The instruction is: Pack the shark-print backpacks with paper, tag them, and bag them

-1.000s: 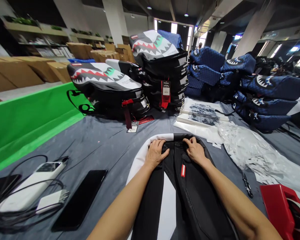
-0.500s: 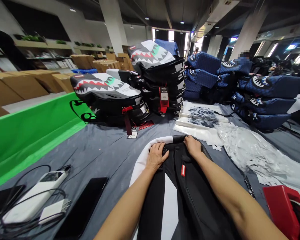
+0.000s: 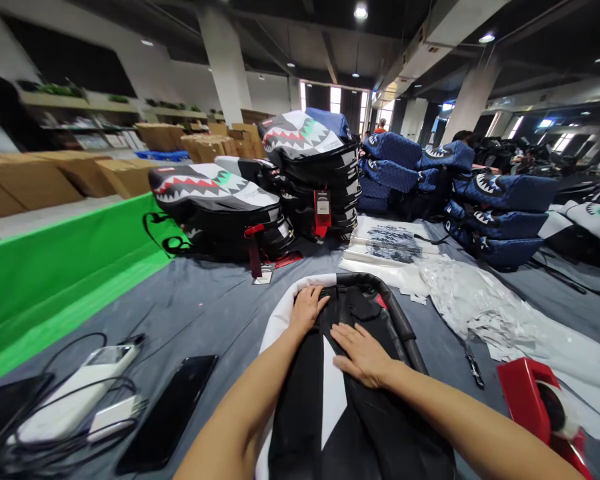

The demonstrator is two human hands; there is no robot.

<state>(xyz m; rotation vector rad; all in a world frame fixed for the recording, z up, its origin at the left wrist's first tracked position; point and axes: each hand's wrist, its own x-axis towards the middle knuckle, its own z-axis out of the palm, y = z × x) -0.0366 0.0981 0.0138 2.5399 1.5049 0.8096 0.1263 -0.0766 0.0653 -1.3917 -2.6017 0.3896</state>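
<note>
Lying flat on the grey table cloth (image 3: 205, 307), the black-and-white backpack (image 3: 340, 400) shows a white stripe and a thick black edge. The left hand (image 3: 307, 308) curls its fingers over the top; the right hand (image 3: 363, 355) presses it, fingers spread flat, gripping nothing.

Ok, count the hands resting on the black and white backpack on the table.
2. The left hand grips the backpack near its top edge, fingers curled. The right hand lies flat and open on its middle, just below. No other hands show.
</note>
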